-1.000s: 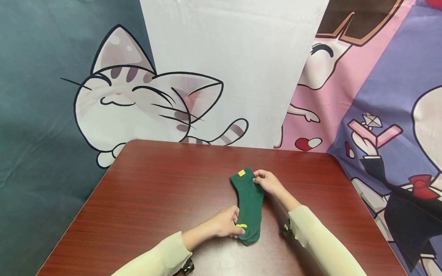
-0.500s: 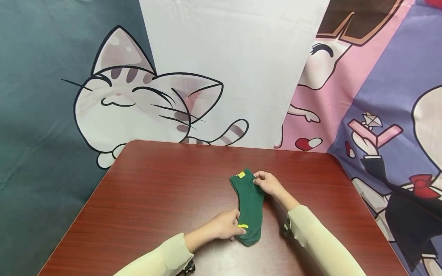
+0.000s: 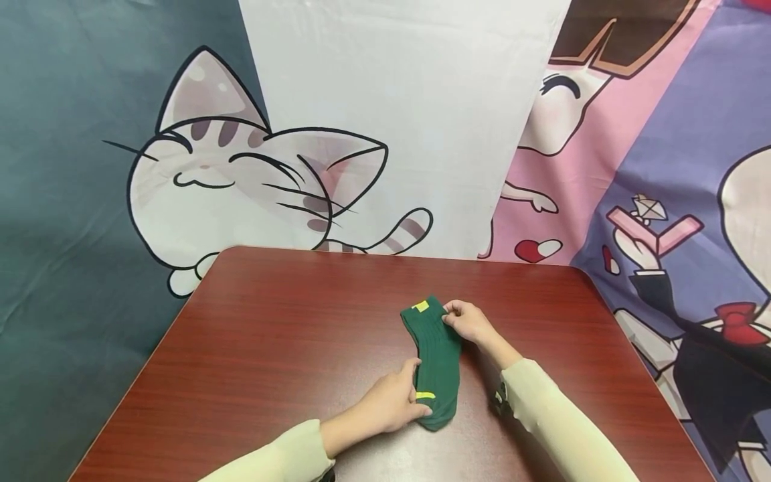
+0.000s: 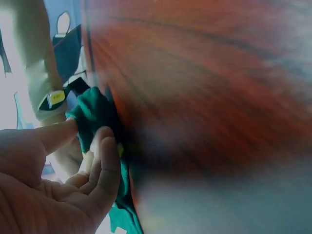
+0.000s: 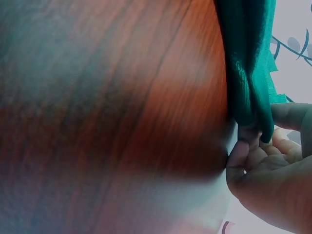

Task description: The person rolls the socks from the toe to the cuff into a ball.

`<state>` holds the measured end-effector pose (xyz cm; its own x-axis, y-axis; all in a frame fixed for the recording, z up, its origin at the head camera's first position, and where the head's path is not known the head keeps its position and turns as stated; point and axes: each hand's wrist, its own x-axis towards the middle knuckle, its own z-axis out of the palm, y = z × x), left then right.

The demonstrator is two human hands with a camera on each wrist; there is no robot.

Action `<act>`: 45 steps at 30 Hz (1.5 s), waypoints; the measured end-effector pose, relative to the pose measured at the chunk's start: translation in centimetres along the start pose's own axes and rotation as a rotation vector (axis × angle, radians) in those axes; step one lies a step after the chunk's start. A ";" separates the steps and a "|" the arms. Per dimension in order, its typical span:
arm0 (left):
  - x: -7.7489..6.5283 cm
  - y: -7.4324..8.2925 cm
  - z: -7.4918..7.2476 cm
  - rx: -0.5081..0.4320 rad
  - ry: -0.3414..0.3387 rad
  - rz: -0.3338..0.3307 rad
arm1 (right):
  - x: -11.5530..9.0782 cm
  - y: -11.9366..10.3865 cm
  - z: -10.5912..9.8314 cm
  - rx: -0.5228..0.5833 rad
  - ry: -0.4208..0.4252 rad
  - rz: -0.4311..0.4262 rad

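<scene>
The left hand lies low at the left edge of the green sock, palm turned toward it. Its thumb and index finger stand well apart — the thumb tip touches the sock's toe end, the index finger runs along the edge a little higher up — and the fingers are relaxed rather than closed round the fabric. The right hand is at the upper right of the sock, wrist bent inward, pinching the edge just below the cuff between thumb and fingers; from the right wrist, the cloth there gathers into two folds close against the fingertips. Both forearms come in from the near side of the sock, in pale sleeves, and a dark device with a yellow label sits at the right cuff.

The sock is ribbed, its cuff pointing away from the person and its toe toward them. A yellow patch marks the cuff end and a yellow stripe crosses near the toe.

Beneath the sock is a reddish-brown wood-grain table, glossy on the near side. Beyond the sock, a printed backdrop rises behind the table: a smiling cartoon cat to the sock's left, cartoon figures on pink and violet to its right.
</scene>
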<state>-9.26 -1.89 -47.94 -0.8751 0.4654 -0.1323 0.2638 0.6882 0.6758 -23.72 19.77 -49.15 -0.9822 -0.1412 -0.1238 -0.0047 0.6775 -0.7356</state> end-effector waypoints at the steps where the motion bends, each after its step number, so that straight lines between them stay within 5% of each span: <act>1: -0.2 0.0 0.0 0.037 0.004 0.027 | 0.0 0.0 0.0 -0.014 0.002 -0.008; 9: -1.7 -0.1 -0.2 0.308 -0.024 0.256 | -0.1 0.3 -0.2 -0.097 0.003 -0.029; 19: -2.3 0.3 -0.9 0.622 -0.090 0.410 | -1.5 0.3 -0.8 -0.173 0.088 -0.083; 24: -2.2 0.2 -1.0 0.677 -0.111 0.463 | -3.5 0.1 -0.8 -0.173 0.131 -0.181; 35: -1.4 -0.4 -1.1 0.816 -0.007 0.538 | -8.3 0.1 0.2 -0.152 0.125 -0.318; 39: -0.9 -0.7 -1.7 0.857 -0.045 0.592 | -9.8 0.1 0.5 -0.135 0.112 -0.375; 45: -0.7 -1.2 -2.6 0.784 -0.171 0.625 | -11.9 0.2 0.6 -0.122 0.072 -0.486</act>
<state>-10.08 -4.51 -46.79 -0.4355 0.8981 -0.0618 0.8997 0.4365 0.0024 -11.94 21.11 -48.23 -0.8714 -0.4138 0.2635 -0.4825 0.6256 -0.6130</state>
